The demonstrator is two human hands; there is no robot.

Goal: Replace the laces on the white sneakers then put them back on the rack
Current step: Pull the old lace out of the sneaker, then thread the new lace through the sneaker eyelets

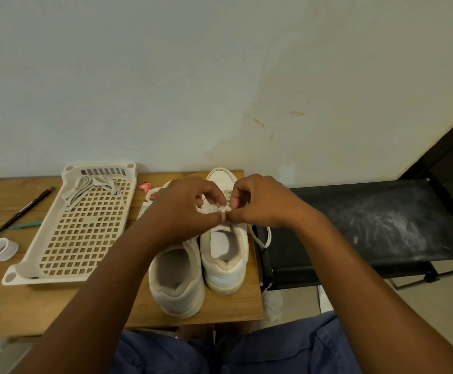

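Note:
Two white sneakers stand side by side on the wooden table, heels toward me: the left sneaker (176,279) and the right sneaker (225,255). My left hand (184,209) and my right hand (260,203) meet over the right sneaker's tongue, both pinching its white lace (260,236), whose loose end hangs off the table's right edge. My hands hide the eyelets and the left sneaker's front. A bundle of greyish laces (90,187) lies in the far end of the tray.
A white perforated plastic tray (85,233) lies on the wooden table (17,303) left of the shoes. Farther left are a black pen (25,209), a teal stick and a white tape roll (1,249). A black rack shelf (381,225) stands on the right. Red-and-white packaging (147,188) sits behind the shoes.

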